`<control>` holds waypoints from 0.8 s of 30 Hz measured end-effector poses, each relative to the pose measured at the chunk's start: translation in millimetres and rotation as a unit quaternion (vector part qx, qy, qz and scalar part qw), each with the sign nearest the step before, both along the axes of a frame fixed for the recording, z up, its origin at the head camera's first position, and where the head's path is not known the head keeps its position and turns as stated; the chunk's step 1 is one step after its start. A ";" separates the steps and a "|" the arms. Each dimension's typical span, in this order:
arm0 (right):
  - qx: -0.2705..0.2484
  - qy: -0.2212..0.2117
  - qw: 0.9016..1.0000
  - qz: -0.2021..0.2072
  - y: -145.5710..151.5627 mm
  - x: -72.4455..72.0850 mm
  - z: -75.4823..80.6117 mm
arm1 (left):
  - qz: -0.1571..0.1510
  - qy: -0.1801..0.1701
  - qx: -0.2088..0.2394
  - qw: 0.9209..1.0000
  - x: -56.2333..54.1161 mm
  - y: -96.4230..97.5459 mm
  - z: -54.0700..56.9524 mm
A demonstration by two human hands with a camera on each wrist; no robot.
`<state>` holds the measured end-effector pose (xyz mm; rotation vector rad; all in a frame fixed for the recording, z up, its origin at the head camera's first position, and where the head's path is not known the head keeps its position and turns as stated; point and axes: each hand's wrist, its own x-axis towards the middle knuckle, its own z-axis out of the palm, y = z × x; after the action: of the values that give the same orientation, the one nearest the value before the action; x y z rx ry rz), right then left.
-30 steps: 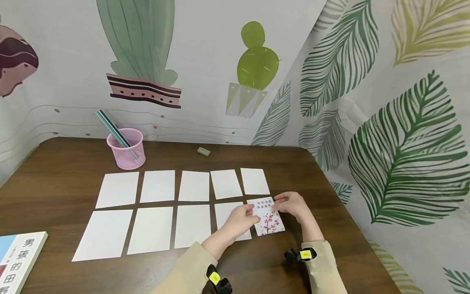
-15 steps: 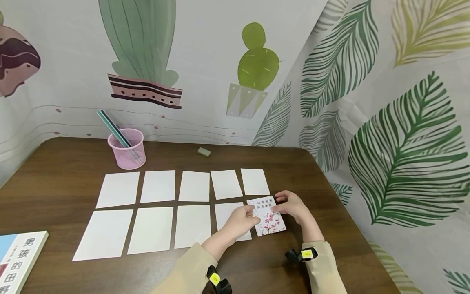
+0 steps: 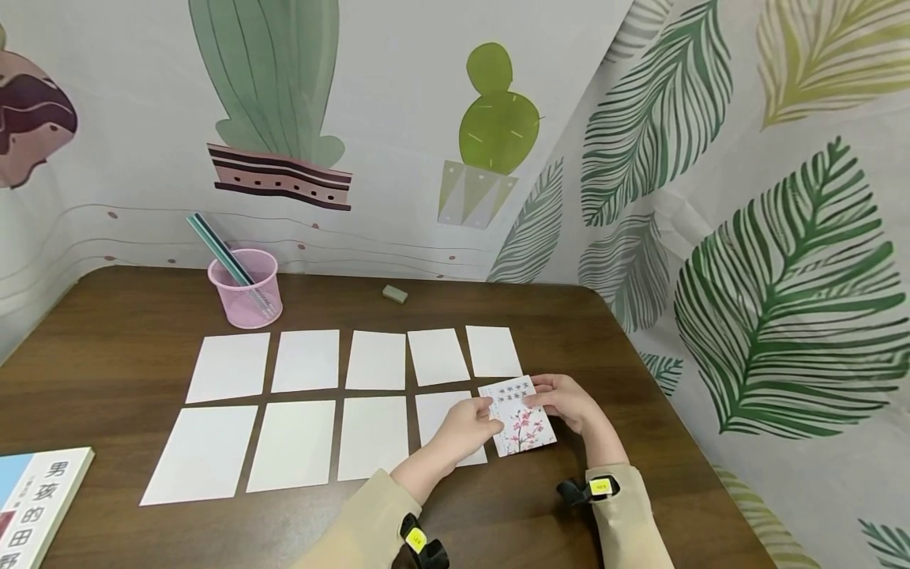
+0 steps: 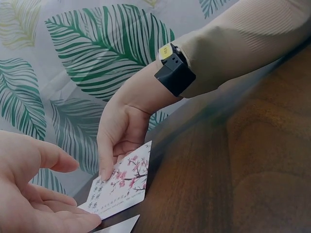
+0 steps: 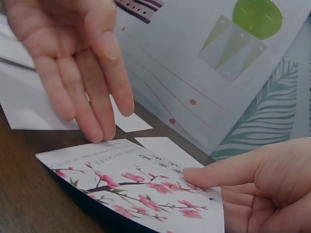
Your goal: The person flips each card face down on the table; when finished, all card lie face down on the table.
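A white card printed with pink blossoms on a branch and small lettering lies at the right end of the front row of paper cards. My right hand pinches its right edge, thumb on top and fingers underneath. In the right wrist view the card tilts, with a dark gap under its near edge. My left hand is at the opposite edge; its extended fingertips are right by the card, and in the left wrist view the thumb stands apart. Below the left hand is a blank white card, partly hidden.
Several blank white cards form two rows on the brown table. Behind them stand a pink pen cup with pencils and a small eraser. A book lies at the left; a patterned wall rises behind.
My right hand's fingers have closed in and slid under the printed card's right edge. That edge has risen and shifted slightly right. The left hand has stayed in place.
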<state>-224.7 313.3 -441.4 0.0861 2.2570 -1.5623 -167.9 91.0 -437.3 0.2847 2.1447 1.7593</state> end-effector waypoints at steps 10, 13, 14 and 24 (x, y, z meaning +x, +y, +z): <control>-0.045 -0.027 0.998 0.031 4.4 -0.3 -7.4 | -0.001 0.000 0.001 1.000 0.1 0.2 -0.4; -0.044 -0.023 0.998 0.031 5.9 0.2 -6.7 | 0.000 0.000 0.004 1.000 -0.2 1.1 -0.3; -0.042 -0.023 0.998 0.029 6.3 0.3 -6.4 | 0.000 0.000 0.005 1.000 -0.5 1.2 -0.2; -0.052 0.038 0.998 -0.017 -3.8 2.5 14.7 | 0.051 0.010 0.085 0.995 -8.5 -5.9 7.5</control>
<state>-222.2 309.5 -426.7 0.0374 2.2379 -1.7247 -176.5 85.1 -429.9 0.2406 2.0594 2.0089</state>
